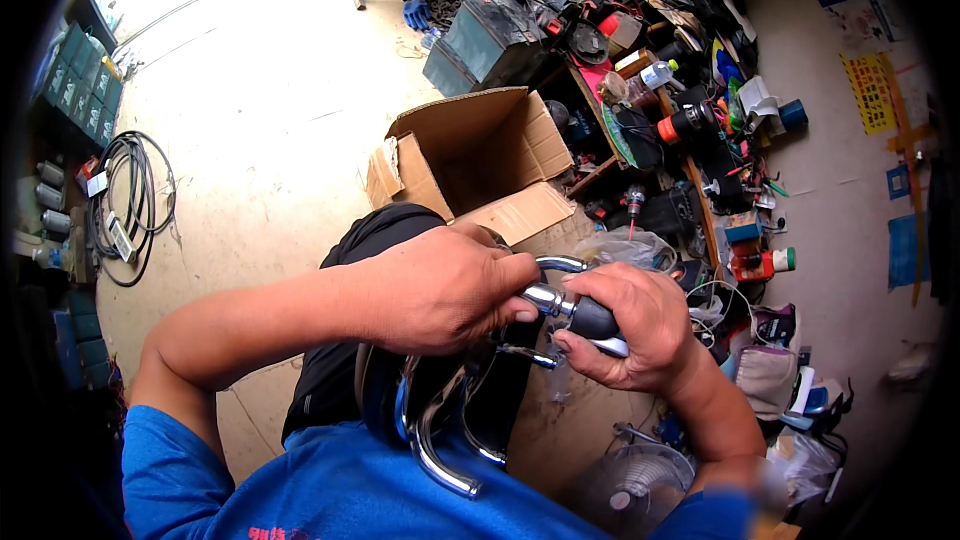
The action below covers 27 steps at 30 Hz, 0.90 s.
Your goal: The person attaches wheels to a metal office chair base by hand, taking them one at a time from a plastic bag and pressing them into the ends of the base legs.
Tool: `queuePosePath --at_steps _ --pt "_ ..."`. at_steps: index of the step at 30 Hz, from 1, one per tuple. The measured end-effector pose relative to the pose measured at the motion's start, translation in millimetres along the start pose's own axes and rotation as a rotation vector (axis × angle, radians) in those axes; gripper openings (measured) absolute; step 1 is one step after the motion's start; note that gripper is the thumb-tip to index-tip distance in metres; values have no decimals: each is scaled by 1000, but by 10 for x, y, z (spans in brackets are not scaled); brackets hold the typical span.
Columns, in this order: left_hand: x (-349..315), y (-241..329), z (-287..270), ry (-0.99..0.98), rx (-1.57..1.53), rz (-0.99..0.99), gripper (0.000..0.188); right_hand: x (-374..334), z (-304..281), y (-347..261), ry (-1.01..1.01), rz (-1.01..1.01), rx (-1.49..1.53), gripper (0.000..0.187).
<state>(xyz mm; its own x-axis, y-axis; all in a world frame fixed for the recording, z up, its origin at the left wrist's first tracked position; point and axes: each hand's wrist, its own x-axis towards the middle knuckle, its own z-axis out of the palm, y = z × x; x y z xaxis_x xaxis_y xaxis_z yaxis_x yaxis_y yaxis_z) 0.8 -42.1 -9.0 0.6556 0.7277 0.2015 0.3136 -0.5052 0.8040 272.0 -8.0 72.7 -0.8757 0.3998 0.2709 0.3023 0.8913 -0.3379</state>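
Note:
Over my lap, my left hand is closed around a shiny chrome tube fitting, its thumb pressed along the metal. My right hand grips the black rounded end piece that meets the fitting, fingers wrapped behind it. A white part shows just under that black piece. Below my hands, several bent chrome tubes rest against my blue shirt and dark trousers. Another curved chrome end sticks out beyond my left fingers. How the tubes join is hidden behind my left hand.
An open cardboard box stands on the floor ahead. Behind it is a dark green battery-like case. Cluttered shelves with bottles, tools and bags line the right side. A fan sits at lower right; a coiled cable lies left.

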Motion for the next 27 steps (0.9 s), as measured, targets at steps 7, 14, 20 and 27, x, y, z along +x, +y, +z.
queuePosePath --at_steps 7,14,20,27 --pt "-55 -7 -3 45 -27 53 33 45 -63 -252 -30 238 122 50" --pt "-126 -86 11 103 -44 55 41 -127 -100 -77 49 376 225 80" --pt "-106 -55 -23 61 -51 -30 43 -498 176 -218 347 592 916 95" --pt "-179 20 4 113 -34 -11 34 -409 431 -321 451 621 1246 76"
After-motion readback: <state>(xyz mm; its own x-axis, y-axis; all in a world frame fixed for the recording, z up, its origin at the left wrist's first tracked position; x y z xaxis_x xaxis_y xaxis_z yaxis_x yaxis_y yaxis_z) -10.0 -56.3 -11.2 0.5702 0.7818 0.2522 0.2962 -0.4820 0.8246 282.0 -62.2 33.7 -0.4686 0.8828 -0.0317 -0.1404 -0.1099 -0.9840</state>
